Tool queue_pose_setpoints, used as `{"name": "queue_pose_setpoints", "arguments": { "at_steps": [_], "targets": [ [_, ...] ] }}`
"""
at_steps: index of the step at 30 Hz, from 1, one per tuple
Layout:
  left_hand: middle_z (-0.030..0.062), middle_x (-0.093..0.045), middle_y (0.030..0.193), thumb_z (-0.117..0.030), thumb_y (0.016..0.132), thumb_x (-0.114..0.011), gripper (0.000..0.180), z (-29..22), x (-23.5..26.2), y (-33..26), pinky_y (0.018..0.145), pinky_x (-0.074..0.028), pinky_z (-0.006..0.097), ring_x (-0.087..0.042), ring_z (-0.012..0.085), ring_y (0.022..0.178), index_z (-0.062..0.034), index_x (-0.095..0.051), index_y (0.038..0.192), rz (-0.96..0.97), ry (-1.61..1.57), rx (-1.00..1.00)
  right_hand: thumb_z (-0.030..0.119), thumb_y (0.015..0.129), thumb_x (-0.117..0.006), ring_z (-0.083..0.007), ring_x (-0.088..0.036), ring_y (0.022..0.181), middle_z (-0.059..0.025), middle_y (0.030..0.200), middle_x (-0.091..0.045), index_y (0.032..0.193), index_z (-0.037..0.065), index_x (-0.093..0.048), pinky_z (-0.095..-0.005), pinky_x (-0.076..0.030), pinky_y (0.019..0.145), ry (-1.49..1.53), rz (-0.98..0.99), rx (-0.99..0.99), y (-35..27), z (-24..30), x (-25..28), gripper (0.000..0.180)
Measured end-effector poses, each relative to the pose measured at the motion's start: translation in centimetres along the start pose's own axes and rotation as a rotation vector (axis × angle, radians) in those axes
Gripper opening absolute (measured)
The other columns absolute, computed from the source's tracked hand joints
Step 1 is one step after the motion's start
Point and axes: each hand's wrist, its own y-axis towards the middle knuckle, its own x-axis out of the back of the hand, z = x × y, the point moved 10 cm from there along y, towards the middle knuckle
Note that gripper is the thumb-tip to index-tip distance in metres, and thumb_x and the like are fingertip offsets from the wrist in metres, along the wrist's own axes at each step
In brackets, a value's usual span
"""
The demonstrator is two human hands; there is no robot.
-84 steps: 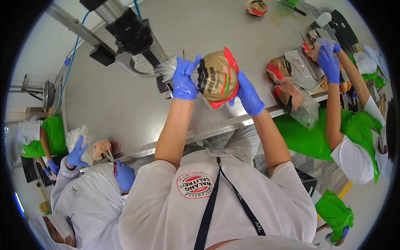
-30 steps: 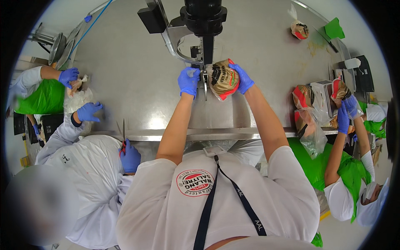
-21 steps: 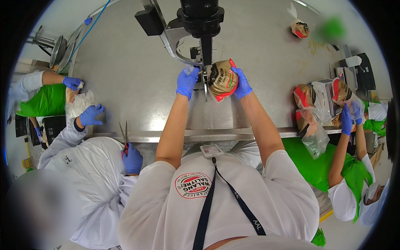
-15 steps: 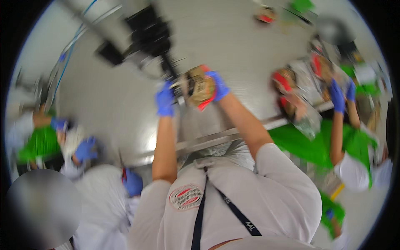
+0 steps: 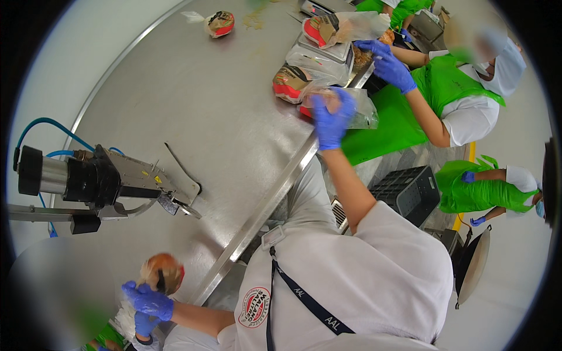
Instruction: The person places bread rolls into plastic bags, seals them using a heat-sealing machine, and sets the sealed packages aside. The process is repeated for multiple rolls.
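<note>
My left hand (image 5: pixel 153 301), in a blue glove, is stretched to the lower left with its fingers extended. Just above it is a blurred plastic food pack (image 5: pixel 163 273) with brown contents and a red and black print; I cannot tell whether they touch. A co-worker's gloved hand (image 5: pixel 145 323) is right below mine. My right hand (image 5: pixel 335 120), also gloved, reaches to the table's right edge with fingers apart over a clear bag (image 5: pixel 364 112) with pinkish contents. Beside that bag lies a red and tan food pack (image 5: pixel 291 83).
A metal machine (image 5: pixel 137 174) with a black cylinder and blue hoses stands over the steel table (image 5: pixel 234 146). Another pack (image 5: pixel 220 24) lies at the far side. To the right, a co-worker in a green apron (image 5: pixel 436 82) handles a bag by a scale (image 5: pixel 328 48). A black crate (image 5: pixel 407 190) is below.
Both hands were together at the machine, holding a red and tan food pack. They have parted, left hand to the lower left, right hand to the bags. The view has turned.
</note>
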Motion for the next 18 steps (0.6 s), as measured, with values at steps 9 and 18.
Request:
{"name": "queue_pose_setpoints", "arguments": {
  "at_steps": [9, 18],
  "targets": [
    [0.0045, -0.050, 0.076, -0.015, 0.082, -0.053, 0.016, 16.7, 9.7, 6.7, 0.061, -0.040, 0.027, -0.050, 0.0164, 0.069, -0.0042, -0.053, 0.094, -0.264, -0.114, 0.133, 0.051, 0.071, -0.062, -0.0324, -0.053, 0.096, -0.0184, 0.103, -0.057, 0.102, 0.004, -0.058, -0.0414, -0.040, 0.082, -0.702, 0.299, -0.030, 1.0, -14.8, -0.1, 0.056],
    [0.0023, -0.055, 0.088, -0.012, 0.086, -0.048, 0.024, 0.0, -12.9, -7.5, 0.066, -0.040, 0.024, -0.048, 0.0105, 0.074, -0.0020, -0.054, 0.107, 0.339, -0.114, -0.077, 0.030, 0.086, -0.052, -0.0209, -0.059, 0.068, -0.0097, 0.070, -0.061, 0.076, 0.002, -0.063, -0.0330, -0.045, 0.067, 0.115, 0.723, -0.153, 0.1, -5.5, -10.1, 0.032]
  ]
}}
